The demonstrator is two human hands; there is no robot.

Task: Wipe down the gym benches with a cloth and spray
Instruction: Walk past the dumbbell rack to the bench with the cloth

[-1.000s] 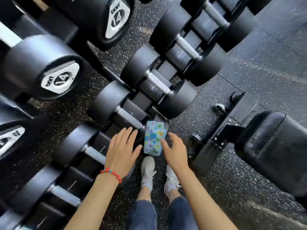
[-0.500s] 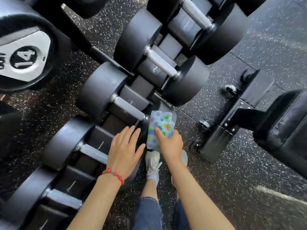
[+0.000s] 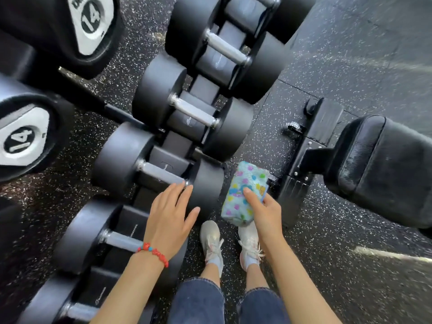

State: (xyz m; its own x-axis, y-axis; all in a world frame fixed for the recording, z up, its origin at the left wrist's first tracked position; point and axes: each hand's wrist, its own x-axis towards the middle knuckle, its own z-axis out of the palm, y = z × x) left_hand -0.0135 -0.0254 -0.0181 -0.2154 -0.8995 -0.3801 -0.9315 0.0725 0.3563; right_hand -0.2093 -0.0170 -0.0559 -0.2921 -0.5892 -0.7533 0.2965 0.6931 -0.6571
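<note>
One folded pale-blue cloth with coloured dots [image 3: 245,191] is pinched in the right hand [image 3: 266,210], thumb on top, above the speckled floor beside the black padded bench [image 3: 383,169]. Left hand [image 3: 169,219] rests splayed, holding nothing, on a black dumbbell [image 3: 161,169]. Cloth judged soft, light, limp; grip mid-fold. No spray bottle visible.

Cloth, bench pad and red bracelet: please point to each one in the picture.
cloth [image 3: 243,190], head view, on its dotted top face above the thumb.
bench pad [image 3: 383,169], head view, on the middle of the black cushion.
red bracelet [image 3: 155,252], head view, on the beads across the left wrist.
</note>
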